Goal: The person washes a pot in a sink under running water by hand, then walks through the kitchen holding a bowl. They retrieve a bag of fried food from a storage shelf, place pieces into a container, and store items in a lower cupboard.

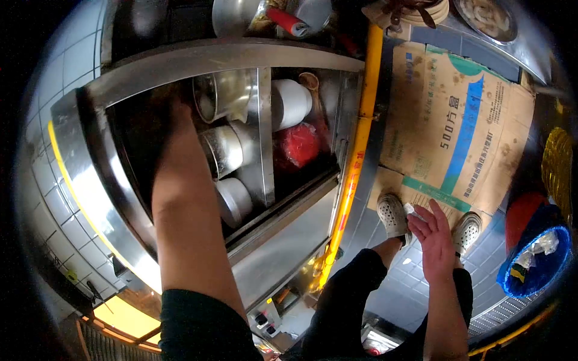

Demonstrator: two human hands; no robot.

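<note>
My left arm reaches into the dark left part of a steel cabinet (265,138). Shadow hides the fingers of my left hand (180,109), so what they touch, if anything, does not show. Just right of that forearm are a metal pot (206,99), a pale round container (224,150) and a smaller one (233,201), lying on their sides as seen here. My right hand (431,243) hangs over the floor near my shoes, fingers apart. A small white scrap (409,209) shows by its fingertips; whether it touches them is unclear.
Past the cabinet's divider are white bowls (291,105), a red bundle in plastic (300,144) and a wooden-looking spoon (309,81). A yellow pipe (355,174) runs along the cabinet front. Flattened cardboard (415,120) covers the floor; a blue-lined bin (542,256) stands right.
</note>
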